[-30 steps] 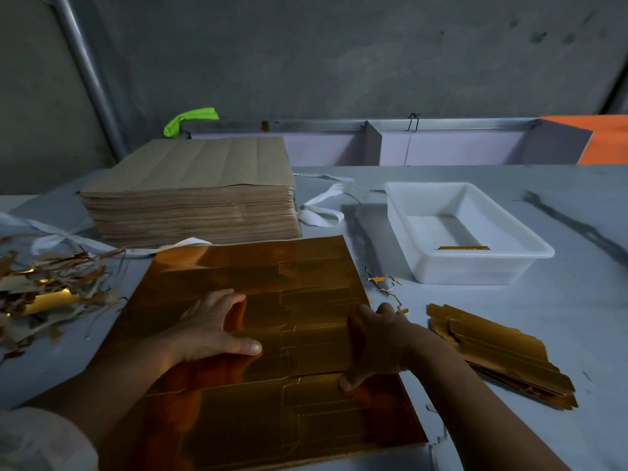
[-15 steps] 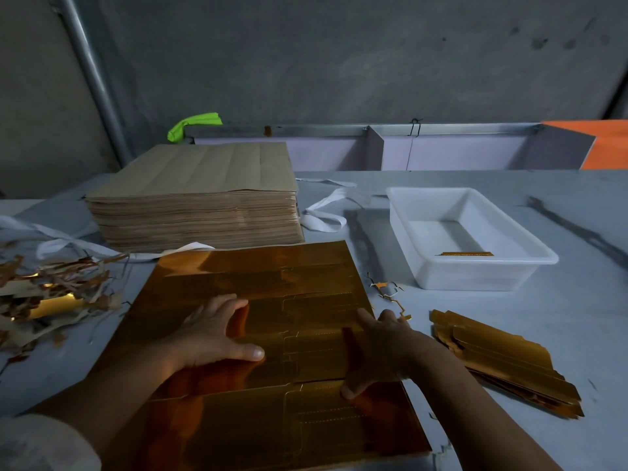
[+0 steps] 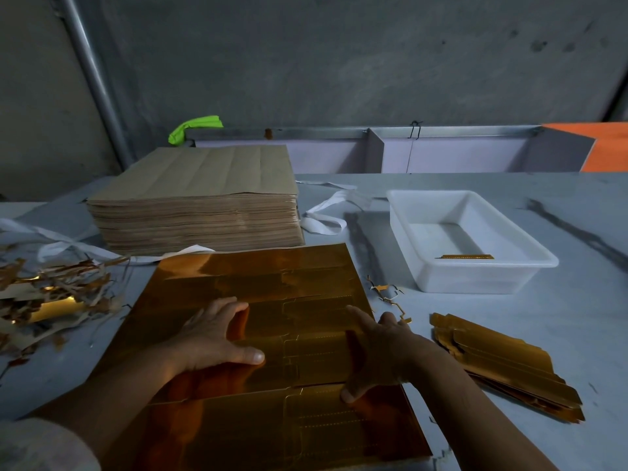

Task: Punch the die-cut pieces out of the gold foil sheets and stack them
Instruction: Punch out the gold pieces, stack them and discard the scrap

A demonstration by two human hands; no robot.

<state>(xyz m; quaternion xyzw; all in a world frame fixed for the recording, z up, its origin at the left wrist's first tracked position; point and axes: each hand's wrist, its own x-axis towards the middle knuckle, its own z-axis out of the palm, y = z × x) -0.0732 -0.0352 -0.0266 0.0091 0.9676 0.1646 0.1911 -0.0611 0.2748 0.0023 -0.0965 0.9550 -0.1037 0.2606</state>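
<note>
Pressed flat, that is how the gold foil sheet (image 3: 238,277) is held by the left hand (image 3: 210,338): fingers spread and arched, thumb stretched toward 3 o'clock, nothing gripped, only weighed down. At the sheet's 3 o'clock edge the right hand (image 3: 377,351) is laid across the border. Its thumb is planted on the foil at the hand's 7 o'clock, its index finger is stretched over the foil toward 11, and the other fingers are seen past the edge. Whether anything is pinched there cannot be told, since the view is blocked by the back of the hand.

The sheet is spread on the grey table (image 3: 560,317) at the centre of the view. Die-cut outlines are visible across it, and a cut line is seen running side to side just below both hands.

At 3 o'clock from the sheet, beside the right forearm, the stack of punched gold pieces (image 3: 503,365) is fanned unevenly. At 1 o'clock a white tray (image 3: 475,280) is set, with one thin gold strip (image 3: 465,257) lying inside. Between tray and sheet a small gold scrap (image 3: 387,294) is scattered. Just beyond the far edge, at 11 o'clock, a thick pile of brown sheets (image 3: 204,205) is stacked, and at 9 o'clock a heap of trimmings (image 3: 51,297) is piled.
</note>
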